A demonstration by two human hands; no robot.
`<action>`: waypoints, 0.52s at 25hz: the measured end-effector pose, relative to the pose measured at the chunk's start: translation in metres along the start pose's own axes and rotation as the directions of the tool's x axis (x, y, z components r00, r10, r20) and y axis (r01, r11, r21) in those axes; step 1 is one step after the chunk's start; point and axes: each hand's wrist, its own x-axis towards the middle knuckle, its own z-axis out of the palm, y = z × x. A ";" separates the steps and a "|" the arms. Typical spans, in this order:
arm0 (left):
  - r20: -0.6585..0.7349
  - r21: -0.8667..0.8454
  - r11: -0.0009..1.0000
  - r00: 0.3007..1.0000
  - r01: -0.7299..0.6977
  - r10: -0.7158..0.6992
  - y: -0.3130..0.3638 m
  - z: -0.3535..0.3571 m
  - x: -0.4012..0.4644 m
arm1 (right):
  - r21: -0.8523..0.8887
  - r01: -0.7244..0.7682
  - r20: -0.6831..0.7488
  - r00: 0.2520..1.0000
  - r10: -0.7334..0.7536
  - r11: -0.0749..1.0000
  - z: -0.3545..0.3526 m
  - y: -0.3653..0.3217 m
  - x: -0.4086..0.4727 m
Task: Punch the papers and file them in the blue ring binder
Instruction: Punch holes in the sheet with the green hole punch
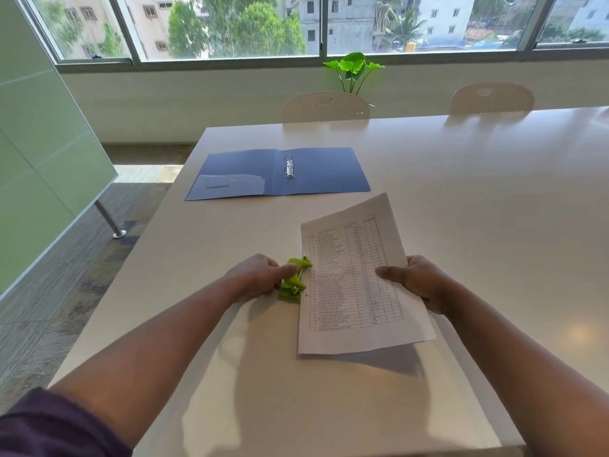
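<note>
Two hands work near the table's (428, 192) front edge: the left hand (255, 278) curls over the small green hole punch (294, 278), thumb lying along its lever, while the right hand (417, 282) pinches the right margin of the printed papers (356, 275), thumb on top. How many sheets are in the stack cannot be told. Their left edge is slid into the punch's slot, and one punched hole shows just below the punch. Paper this thin looks light and floppy, apt to sag or skew, so gripping it mid-edge and keeping it flat against the punch seems wise. The punch seems light enough to slide unless pressed down firmly. Farther off, at about 11 o'clock from the papers, the blue ring binder (323, 173) lies open flat, its metal rings (289, 166) upright at the spine. Its covers look stiff. Beyond, two chairs (324, 108) stand at 12 o'clock.
</note>
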 end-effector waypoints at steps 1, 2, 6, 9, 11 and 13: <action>-0.001 -0.032 0.999 0.999 -0.034 0.034 0.001 0.002 -0.003 | 0.001 0.000 -0.002 1.000 0.000 1.000 0.000 0.000 0.000; -0.006 -0.055 0.996 0.998 -0.067 0.067 0.003 0.006 -0.004 | 0.001 -0.002 -0.003 1.000 0.002 1.000 0.000 -0.001 0.000; -0.072 -0.157 0.982 0.993 -0.104 0.093 0.007 0.017 -0.011 | -0.004 -0.006 -0.006 1.000 0.006 1.000 -0.003 0.000 0.000; -0.102 -0.239 0.965 0.992 -0.103 0.080 0.001 0.014 -0.014 | 0.008 -0.007 -0.028 1.000 0.008 1.000 -0.009 0.002 -0.001; -0.101 -0.272 0.958 0.992 -0.097 0.072 -0.001 0.012 -0.015 | 0.020 -0.009 -0.037 0.999 0.009 1.000 -0.014 0.003 -0.002; -0.109 -0.279 0.956 0.992 -0.094 0.066 -0.002 0.013 -0.013 | 0.035 -0.007 -0.043 0.999 0.008 0.999 -0.020 0.005 -0.003</action>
